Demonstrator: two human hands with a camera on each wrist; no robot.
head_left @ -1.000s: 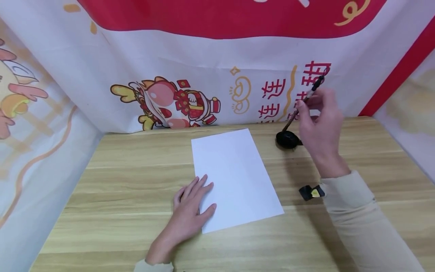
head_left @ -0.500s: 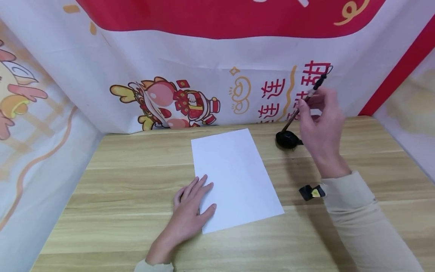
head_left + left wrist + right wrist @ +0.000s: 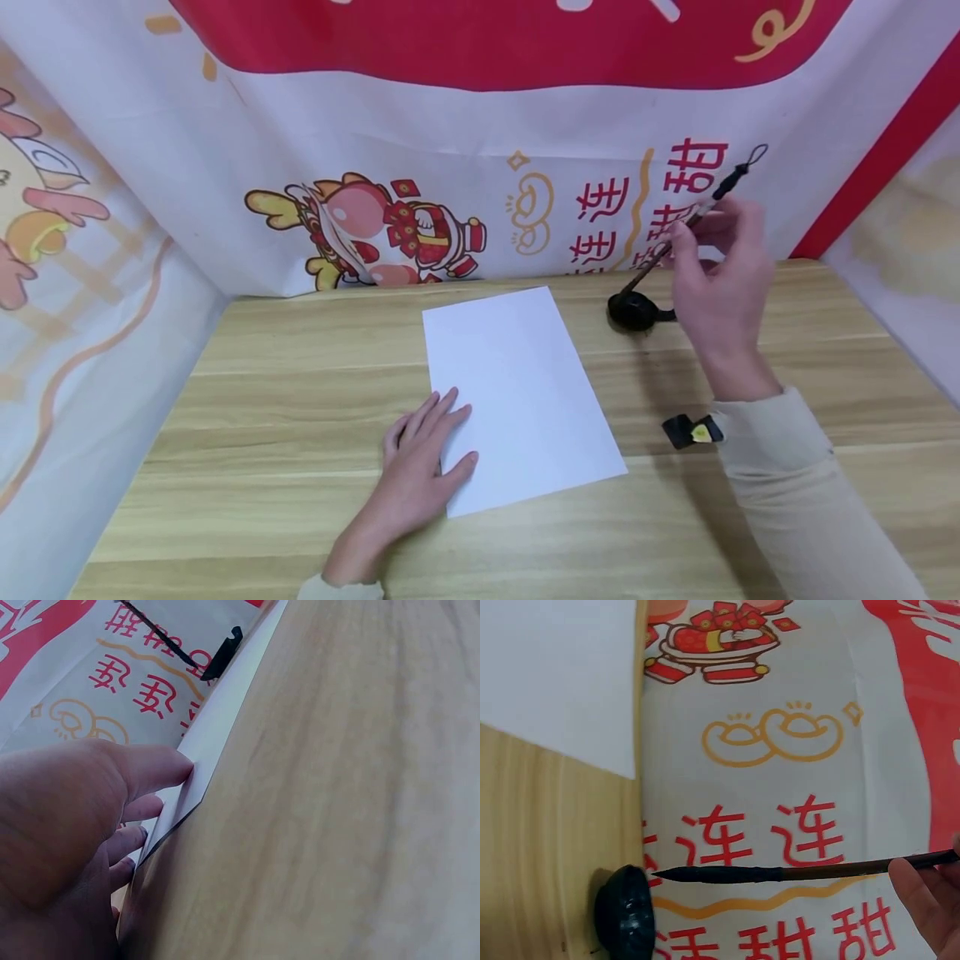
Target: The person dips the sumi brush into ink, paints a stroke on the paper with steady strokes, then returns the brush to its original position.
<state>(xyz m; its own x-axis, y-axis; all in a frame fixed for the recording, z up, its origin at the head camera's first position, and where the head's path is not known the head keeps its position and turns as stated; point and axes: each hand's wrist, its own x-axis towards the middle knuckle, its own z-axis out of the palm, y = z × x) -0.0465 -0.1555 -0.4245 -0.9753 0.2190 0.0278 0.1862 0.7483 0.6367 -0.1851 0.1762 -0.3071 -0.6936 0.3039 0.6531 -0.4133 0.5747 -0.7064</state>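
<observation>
Right grip [image 3: 723,287]: thumb and fingers pinch brush [image 3: 806,872] | Brush: slants down leftward from right grip, tip at black dish [image 3: 632,312], contact undeterminable | Black dish: on tabletop [image 3: 262,417], below-left of right grip | Left grip [image 3: 420,471]: fingers extended, nothing grasped, resting on left edge of white paper [image 3: 525,400] | White paper: beneath left grip's fingertips, extending rightward and forward

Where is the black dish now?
In the head view, the black dish sits on the table, right of the paper, near the brush in the right hand.
</observation>
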